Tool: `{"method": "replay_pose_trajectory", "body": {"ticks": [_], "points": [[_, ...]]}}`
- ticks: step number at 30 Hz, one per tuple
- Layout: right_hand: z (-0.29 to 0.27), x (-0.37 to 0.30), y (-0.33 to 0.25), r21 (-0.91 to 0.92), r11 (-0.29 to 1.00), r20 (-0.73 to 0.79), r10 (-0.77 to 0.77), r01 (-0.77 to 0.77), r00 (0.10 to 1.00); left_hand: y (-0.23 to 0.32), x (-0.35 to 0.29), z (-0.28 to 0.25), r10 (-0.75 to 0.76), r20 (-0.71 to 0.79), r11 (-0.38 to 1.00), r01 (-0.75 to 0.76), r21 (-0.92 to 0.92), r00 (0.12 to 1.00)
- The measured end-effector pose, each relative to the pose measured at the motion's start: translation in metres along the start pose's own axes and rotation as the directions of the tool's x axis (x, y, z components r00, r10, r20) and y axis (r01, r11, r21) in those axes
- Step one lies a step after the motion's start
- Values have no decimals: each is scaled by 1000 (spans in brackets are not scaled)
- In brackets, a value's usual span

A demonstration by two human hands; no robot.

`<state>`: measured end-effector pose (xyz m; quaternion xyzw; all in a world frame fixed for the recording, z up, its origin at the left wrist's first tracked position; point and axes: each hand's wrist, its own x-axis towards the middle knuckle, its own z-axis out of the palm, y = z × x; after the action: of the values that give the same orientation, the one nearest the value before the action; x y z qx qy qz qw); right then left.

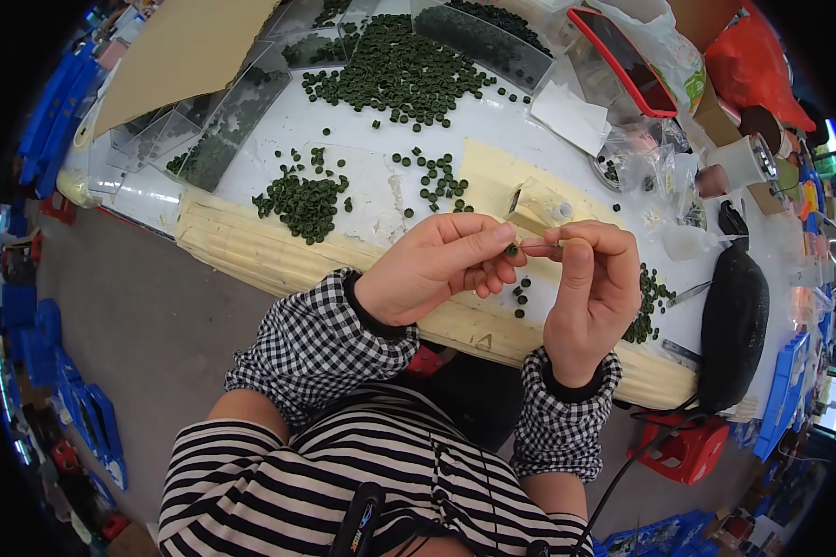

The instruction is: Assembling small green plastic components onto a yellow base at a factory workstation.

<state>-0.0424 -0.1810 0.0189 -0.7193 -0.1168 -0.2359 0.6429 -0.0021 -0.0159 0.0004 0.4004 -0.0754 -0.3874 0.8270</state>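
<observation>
Between the thumb and fingertips of my left hand is a small dark green ring-shaped part. My right hand pinches a thin needle-like rod, its tip pointing left at the green part. Whether the tip touches or enters the part is too small to tell. Both hands are above the near edge of the table. Just below the fingertips lie several loose green parts. Beyond the hands stands a small cream-coloured block with a white cap.
A large heap of green parts covers the far table, with a smaller pile nearer left. Clear plastic trays and cardboard stand at left. A red-cased phone, a black pouch and a red stool are at right.
</observation>
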Motion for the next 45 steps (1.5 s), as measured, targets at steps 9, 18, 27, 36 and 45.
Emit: {"method": "replay_pose_trajectory", "body": {"ticks": [9,18,27,36,45], "points": [[-9,5,11,-406,912,-321,-203,59,925,1,-1,0,10,-14,1000,-9,29,1000],[-12,14,13,-774,620,-87,-309,131,947,0,-2,0,30,-32,999,-29,28,999],[-10,-7,0,-376,800,150,-446,468,882,-1,-2,-3,42,-34,999,-42,-10,999],[-5,-7,2,-273,805,291,-453,527,843,-4,-1,-6,83,15,996,-83,-19,996],[-9,-5,-5,-518,708,180,-459,480,870,-2,-2,-4,71,-42,997,-71,14,997]]}}
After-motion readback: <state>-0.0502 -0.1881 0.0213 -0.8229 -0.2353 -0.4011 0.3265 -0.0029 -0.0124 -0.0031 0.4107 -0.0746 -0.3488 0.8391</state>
